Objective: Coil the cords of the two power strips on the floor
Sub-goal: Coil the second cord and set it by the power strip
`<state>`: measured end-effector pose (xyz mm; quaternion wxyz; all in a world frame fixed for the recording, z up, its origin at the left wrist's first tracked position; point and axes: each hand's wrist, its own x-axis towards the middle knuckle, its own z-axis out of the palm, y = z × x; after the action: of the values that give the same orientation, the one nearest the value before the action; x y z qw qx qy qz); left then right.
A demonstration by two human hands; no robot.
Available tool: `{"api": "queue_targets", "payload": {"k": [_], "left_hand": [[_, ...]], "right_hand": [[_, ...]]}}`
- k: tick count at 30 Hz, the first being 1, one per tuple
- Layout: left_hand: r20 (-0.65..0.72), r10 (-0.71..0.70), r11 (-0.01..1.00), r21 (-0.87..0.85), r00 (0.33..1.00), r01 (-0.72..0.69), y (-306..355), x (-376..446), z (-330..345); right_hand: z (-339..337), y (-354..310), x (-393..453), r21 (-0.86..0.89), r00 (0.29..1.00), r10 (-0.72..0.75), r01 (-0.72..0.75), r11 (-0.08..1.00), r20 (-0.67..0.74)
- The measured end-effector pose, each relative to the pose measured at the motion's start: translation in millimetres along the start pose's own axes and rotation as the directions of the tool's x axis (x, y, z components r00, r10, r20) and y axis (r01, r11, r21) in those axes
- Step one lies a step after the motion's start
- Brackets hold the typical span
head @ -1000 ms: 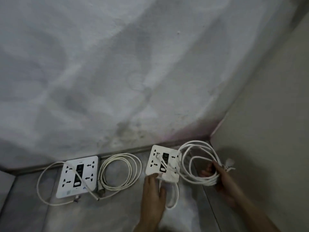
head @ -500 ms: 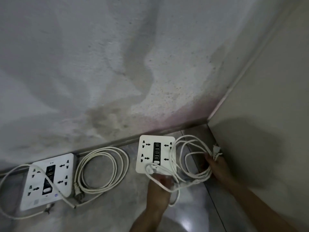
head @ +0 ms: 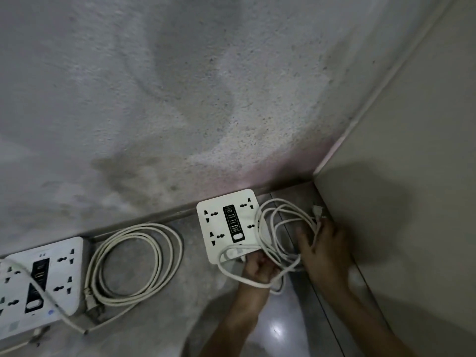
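Since a second ago the left hand [head: 258, 267] has closed on the right strip's cord [head: 280, 228], joining the right hand [head: 323, 243] gripping its loops; coiling nearly finished.

White power strips [head: 233, 225] with black centre panels; white cords [head: 283, 228]; mottled grey wall [head: 180, 99].

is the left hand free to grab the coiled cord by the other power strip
Probably not right away: the left hand is closed on the right strip's cord. The coiled cord lies unobstructed on the floor to its left.
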<state>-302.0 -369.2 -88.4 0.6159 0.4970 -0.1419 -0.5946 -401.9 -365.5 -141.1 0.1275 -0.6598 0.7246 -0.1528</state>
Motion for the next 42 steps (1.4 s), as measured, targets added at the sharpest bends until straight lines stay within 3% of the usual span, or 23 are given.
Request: {"api": "queue_targets", "payload": {"k": [1,2,3,5,10,13,15,16,17,19,23,31,42], "left_hand": [[0.014,-0.041,0.999,0.016,0.999,0.040,-12,-49,-55],[0.008,-0.242,0.970,0.017,0.970,0.242,-22,-50,-68],[-0.023,-0.175,0.984,0.016,0.984,0.176,-22,-53,-75],[-0.017,-0.244,0.964,-0.115,0.970,0.241,-40,-54,-101],[-0.174,-0.274,0.961,-0.011,0.946,0.276,-40,-74,-125],[-0.380,-0.164,0.953,0.177,0.910,0.246,-33,-88,-143],[-0.541,0.087,0.877,0.439,0.837,0.193,-35,-85,-156],[-0.550,0.221,0.796,0.579,0.805,0.177,-33,-83,-159],[-0.520,0.309,0.730,0.666,0.796,0.152,-29,-81,-157],[-0.423,0.359,0.717,0.695,0.832,0.044,-17,-74,-148],[-0.270,0.249,0.713,0.701,0.930,0.013,-3,-62,-127],[-0.210,0.191,0.625,0.779,0.959,0.046,-2,-57,-127],[-0.131,0.234,0.546,0.838,0.963,-0.019,-9,-55,-131]], "right_hand": [[0,-1,-14,0.063,0.994,-0.107,0.105,0.992,0.035],[3,-1,-26,0.156,0.971,-0.219,0.203,0.967,0.094],[6,1,-35,0.197,0.939,-0.311,0.281,0.939,0.147],[12,7,-41,0.135,0.884,-0.426,0.405,0.904,0.195],[25,16,-24,-0.045,0.859,-0.446,0.471,0.881,0.253],[28,12,-13,-0.081,0.882,-0.381,0.417,0.905,0.279],[27,6,-10,-0.100,0.897,-0.359,0.395,0.913,0.260],[25,1,-9,-0.113,0.901,-0.356,0.392,0.913,0.247],[22,-4,-9,-0.121,0.901,-0.361,0.397,0.910,0.242],[21,-14,-7,-0.109,0.868,-0.431,0.467,0.878,0.246],[26,-23,-2,-0.020,0.742,-0.575,0.618,0.786,0.345],[32,-16,12,-0.122,0.727,-0.582,0.657,0.744,0.365],[36,-18,8,-0.260,0.712,-0.593,0.696,0.670,0.376]]}}
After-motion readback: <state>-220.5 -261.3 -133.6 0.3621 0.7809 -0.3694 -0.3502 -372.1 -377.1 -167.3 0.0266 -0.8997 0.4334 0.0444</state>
